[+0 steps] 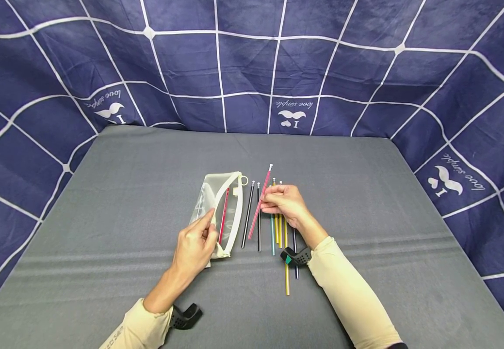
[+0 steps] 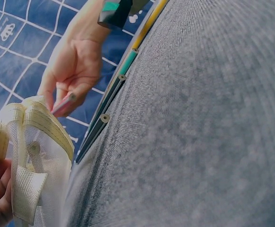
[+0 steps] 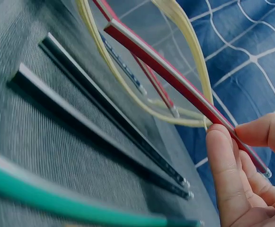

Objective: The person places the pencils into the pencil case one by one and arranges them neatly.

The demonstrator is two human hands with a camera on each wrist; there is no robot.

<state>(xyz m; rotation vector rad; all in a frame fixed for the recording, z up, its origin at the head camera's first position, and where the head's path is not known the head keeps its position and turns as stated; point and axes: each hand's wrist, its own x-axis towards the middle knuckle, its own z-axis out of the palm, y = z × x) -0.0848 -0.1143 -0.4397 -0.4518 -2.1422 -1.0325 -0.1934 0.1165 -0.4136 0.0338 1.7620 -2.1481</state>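
Note:
My left hand (image 1: 194,246) pinches the near side of a clear zip pouch (image 1: 239,208) with cream edging, whose mouth gapes open. A red pencil (image 1: 223,218) lies inside; the right wrist view also shows a dark patterned pencil (image 3: 123,64) in there. Just right of the pouch, my right hand (image 1: 287,202) pinches another red pencil (image 1: 266,182) near its upper, white-tipped end. That pencil slants above the table, its lower end toward the pouch. In the right wrist view it crosses in front of the pouch's opening.
Two black pencils (image 1: 248,213) lie between the pouch and my right hand. Beneath and beside that hand are a teal pencil (image 1: 272,242), several yellow pencils (image 1: 287,281) and a dark blue pencil (image 1: 297,271). A grey cloth (image 1: 147,169) covers the table; a blue curtain (image 1: 252,63) hangs behind.

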